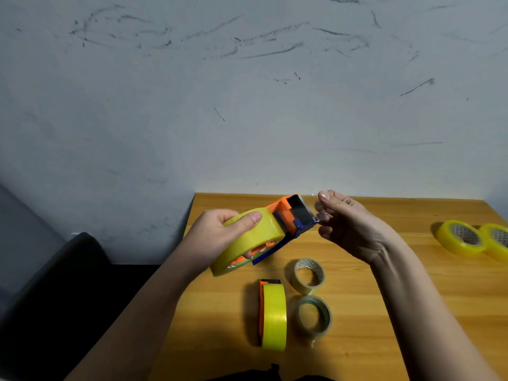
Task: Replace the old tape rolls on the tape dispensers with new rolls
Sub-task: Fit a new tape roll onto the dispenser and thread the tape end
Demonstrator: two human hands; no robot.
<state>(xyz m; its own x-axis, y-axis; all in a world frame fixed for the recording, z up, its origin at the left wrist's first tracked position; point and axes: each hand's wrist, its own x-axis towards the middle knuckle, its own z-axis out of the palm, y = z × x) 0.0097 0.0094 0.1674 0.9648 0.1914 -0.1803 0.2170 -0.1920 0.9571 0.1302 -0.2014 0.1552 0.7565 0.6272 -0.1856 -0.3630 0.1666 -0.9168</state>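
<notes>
Left hand (220,235): fingers and thumb curl round the thick yellow tape roll (247,240) mounted on the orange and blue plastic tape dispenser (291,218), holding it tilted above the wooden table (384,312).
Right hand (349,224): thumb and fingertips pinch the clear tape end (320,214) at the dispenser's cutter end.
Second dispenser with a yellow roll (273,316): stands on edge on the table, nearer the person.
Two nearly spent thin rolls (308,276): lie just beside it, to its right.
Two full yellow rolls (459,240): lie at the table's right edge, well apart.
</notes>
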